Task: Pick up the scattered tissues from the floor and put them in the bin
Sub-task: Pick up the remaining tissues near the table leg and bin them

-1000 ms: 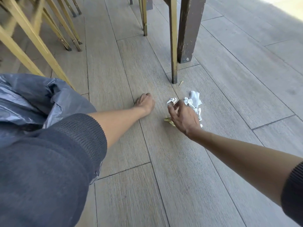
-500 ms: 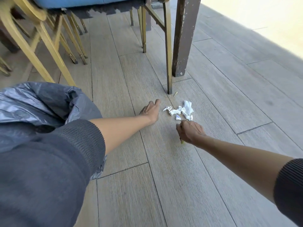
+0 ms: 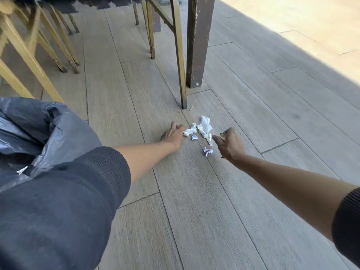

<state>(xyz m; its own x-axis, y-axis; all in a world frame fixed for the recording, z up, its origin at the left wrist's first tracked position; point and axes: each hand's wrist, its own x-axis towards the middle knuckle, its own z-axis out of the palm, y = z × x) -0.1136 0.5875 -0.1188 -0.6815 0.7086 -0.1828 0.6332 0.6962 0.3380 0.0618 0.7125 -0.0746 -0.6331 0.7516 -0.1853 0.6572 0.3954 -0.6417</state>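
Note:
Crumpled white tissues lie on the wood-look floor in front of a chair leg, with two small torn pieces nearer to me. My left hand rests low on the floor, and its fingertips touch the left end of the tissue strip; whether they pinch it is unclear. My right hand hovers just right of the tissues, curled around a small yellow-brown scrap. The bin, lined with a grey plastic bag, stands at my left, partly behind my left sleeve.
A gold chair leg and a dark wooden post stand just behind the tissues. More gold chair legs crowd the far left. The floor to the right runs out into a sunlit strip.
My left hand slid right until it touched the tissue. My right hand closed on the yellow scrap, lifted it off the floor and moved right. A small tissue piece now lies apart.

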